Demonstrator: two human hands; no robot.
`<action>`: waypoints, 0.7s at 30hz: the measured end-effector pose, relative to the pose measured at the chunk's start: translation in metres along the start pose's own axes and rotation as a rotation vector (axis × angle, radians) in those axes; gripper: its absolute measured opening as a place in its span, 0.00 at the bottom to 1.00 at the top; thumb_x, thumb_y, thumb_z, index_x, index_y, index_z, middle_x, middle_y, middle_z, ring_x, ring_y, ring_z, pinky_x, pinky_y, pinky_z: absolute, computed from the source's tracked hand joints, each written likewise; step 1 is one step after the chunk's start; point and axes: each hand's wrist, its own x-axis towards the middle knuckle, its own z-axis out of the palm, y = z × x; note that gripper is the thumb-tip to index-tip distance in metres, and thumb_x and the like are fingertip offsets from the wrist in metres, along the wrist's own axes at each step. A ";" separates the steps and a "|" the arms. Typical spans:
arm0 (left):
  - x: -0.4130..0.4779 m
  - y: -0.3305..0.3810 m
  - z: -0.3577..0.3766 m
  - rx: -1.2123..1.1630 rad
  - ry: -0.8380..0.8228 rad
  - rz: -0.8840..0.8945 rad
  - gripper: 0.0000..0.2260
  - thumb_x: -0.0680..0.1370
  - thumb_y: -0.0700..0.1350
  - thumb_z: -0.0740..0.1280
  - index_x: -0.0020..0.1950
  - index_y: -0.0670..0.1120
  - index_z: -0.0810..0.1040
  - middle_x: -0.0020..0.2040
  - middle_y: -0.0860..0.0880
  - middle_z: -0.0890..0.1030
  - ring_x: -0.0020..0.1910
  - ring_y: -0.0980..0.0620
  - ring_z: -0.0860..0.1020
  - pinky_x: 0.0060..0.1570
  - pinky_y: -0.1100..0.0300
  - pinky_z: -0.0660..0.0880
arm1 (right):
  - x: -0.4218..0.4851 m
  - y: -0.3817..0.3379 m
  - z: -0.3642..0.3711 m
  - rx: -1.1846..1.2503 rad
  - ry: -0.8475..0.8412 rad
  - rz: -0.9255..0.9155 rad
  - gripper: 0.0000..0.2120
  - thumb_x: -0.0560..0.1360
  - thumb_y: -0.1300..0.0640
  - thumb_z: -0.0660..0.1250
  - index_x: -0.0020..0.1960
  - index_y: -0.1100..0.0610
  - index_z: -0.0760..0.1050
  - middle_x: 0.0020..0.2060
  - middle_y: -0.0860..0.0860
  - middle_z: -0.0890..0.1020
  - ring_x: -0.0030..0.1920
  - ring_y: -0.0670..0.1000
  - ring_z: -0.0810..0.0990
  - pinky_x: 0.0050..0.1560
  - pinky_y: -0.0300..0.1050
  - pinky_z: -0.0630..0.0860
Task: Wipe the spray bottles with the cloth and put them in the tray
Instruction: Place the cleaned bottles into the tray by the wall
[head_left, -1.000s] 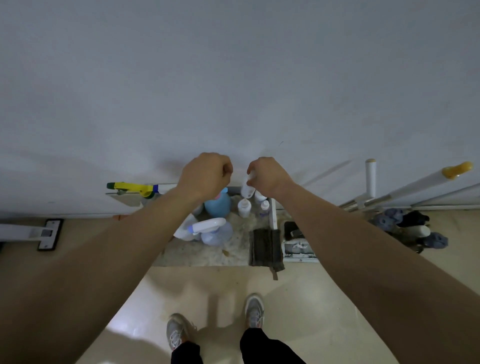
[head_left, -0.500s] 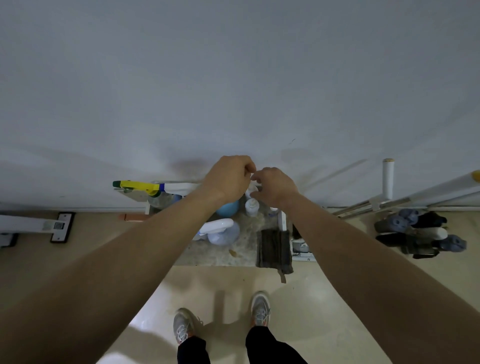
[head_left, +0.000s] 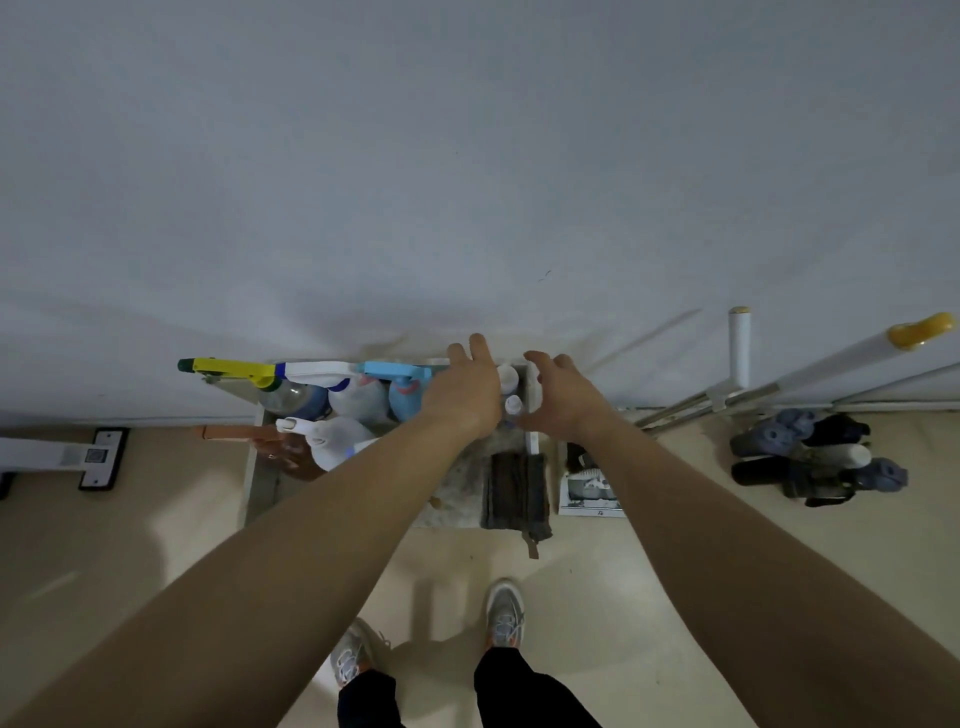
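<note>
Spray bottles (head_left: 358, 397) (yellow, white, blue triggers) stand crowded at the left of the tray (head_left: 253, 470). The dark cloth (head_left: 514, 491) drapes over its front rim.

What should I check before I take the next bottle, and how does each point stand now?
1. Left hand free: ok, fingers spread, holding nothing.
2. Right hand free: ok, open, holding nothing.
3. Cloth in a hand: not ok, it hangs over the front edge of the tray.
4. Small white bottles within reach: ok, they show just between both hands.
5. Spray bottles already wiped: cannot tell.
</note>
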 end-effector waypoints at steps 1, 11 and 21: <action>0.005 0.000 0.003 0.012 0.006 -0.023 0.37 0.76 0.39 0.71 0.78 0.43 0.52 0.71 0.38 0.62 0.59 0.36 0.78 0.45 0.52 0.74 | 0.004 -0.001 0.004 0.008 0.017 -0.008 0.44 0.68 0.46 0.75 0.77 0.51 0.56 0.70 0.55 0.67 0.62 0.59 0.75 0.58 0.55 0.77; 0.046 -0.013 0.022 -0.166 -0.114 -0.201 0.33 0.75 0.34 0.72 0.74 0.43 0.60 0.65 0.40 0.74 0.58 0.41 0.78 0.43 0.56 0.72 | 0.025 -0.018 0.033 -0.139 0.189 -0.021 0.21 0.79 0.44 0.63 0.70 0.46 0.63 0.60 0.55 0.71 0.46 0.64 0.80 0.42 0.53 0.77; 0.066 -0.019 0.039 -0.335 -0.022 -0.188 0.10 0.79 0.39 0.67 0.60 0.41 0.74 0.55 0.42 0.80 0.53 0.42 0.79 0.43 0.55 0.70 | 0.033 -0.010 0.042 -0.043 0.299 -0.001 0.14 0.82 0.49 0.59 0.62 0.54 0.73 0.50 0.57 0.79 0.47 0.64 0.80 0.41 0.51 0.72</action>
